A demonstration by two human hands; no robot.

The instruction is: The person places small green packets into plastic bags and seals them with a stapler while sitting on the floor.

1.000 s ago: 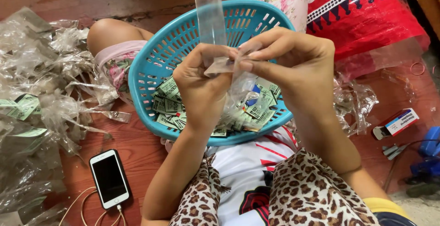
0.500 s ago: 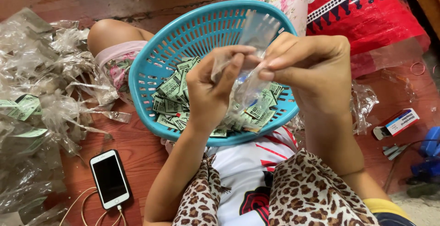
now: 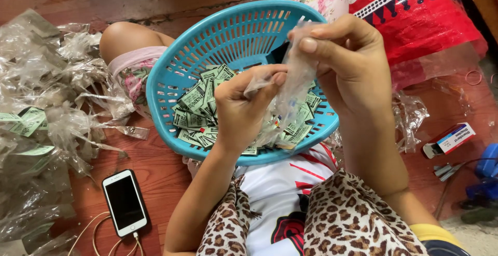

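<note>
Both my hands hold one clear plastic bag (image 3: 290, 87) above a turquoise slotted basket (image 3: 233, 33) that rests on my lap. My left hand (image 3: 239, 112) pinches the bag's lower left edge between thumb and fingers. My right hand (image 3: 348, 61) grips its upper part, thumb on top. The bag hangs open and crumpled between them. Several small green and white printed packets (image 3: 199, 111) lie heaped in the basket beneath the bag.
A heap of empty clear bags (image 3: 44, 111) covers the red floor at left. A white phone (image 3: 125, 202) with a cable lies near my left elbow. A red printed sack (image 3: 415, 12) stands behind the basket; a small box (image 3: 449, 140) and blue objects (image 3: 487, 168) lie at right.
The bag was held upright and stretched above the basket; now it is lowered and crumpled between my hands, which have come down closer to the packets.
</note>
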